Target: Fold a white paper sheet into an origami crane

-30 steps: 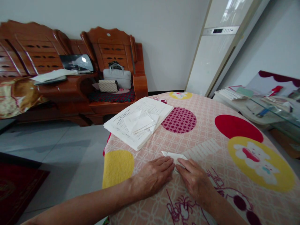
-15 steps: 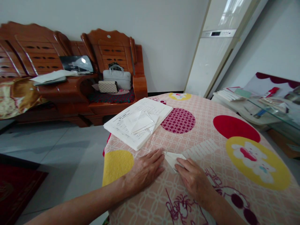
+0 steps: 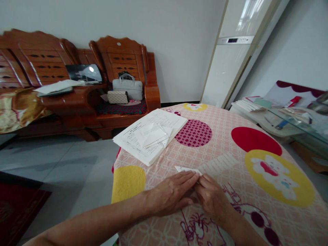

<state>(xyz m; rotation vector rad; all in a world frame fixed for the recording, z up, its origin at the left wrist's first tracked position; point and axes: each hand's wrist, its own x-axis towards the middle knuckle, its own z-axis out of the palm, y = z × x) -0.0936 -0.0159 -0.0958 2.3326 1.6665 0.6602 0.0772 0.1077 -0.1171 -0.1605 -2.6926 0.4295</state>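
A small folded white paper lies on the patterned tablecloth, mostly covered by my hands. My left hand rests flat across it, fingers stretched out and thumb apart. At the paper's right end, my right hand has its fingers bent together on the edge, their tips partly hidden beside my left fingertips. Beyond them sits a stack of printed sheets, with folded white papers on top.
Wooden chairs stand at the back left, one holding a grey bag. On the right is a glass-topped side table with papers and small items. A tall white air conditioner stands behind the table.
My left hand has moved right, from the paper's left edge onto the paper, and now meets my right hand. Less of the paper shows. The view has shifted slightly.
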